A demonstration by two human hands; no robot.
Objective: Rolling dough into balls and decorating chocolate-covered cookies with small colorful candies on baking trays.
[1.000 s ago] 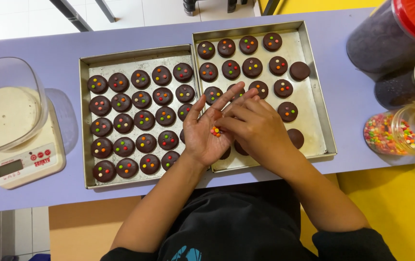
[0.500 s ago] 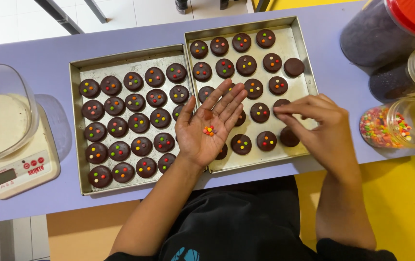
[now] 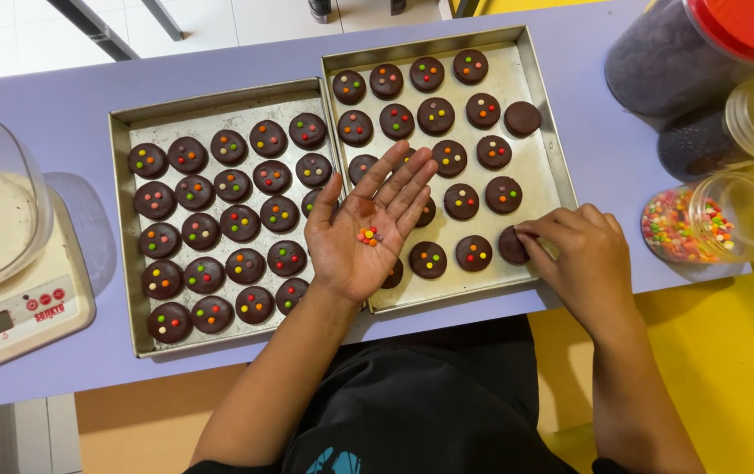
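At the near edge of the counter (image 3: 61, 114), the left hand (image 3: 368, 233) lies palm up and open over the seam between the two trays, cupping a few coloured candies (image 3: 369, 235). The right hand (image 3: 583, 254) has left that palm, where it was picking a second ago, and now pinches its fingertips onto a bare chocolate disc (image 3: 512, 245) at the near right corner of the right tray (image 3: 545, 96); any candy it carries is hidden. Farther back, one more plain disc (image 3: 522, 118) waits. The left tray (image 3: 122, 132) looks fully decorated.
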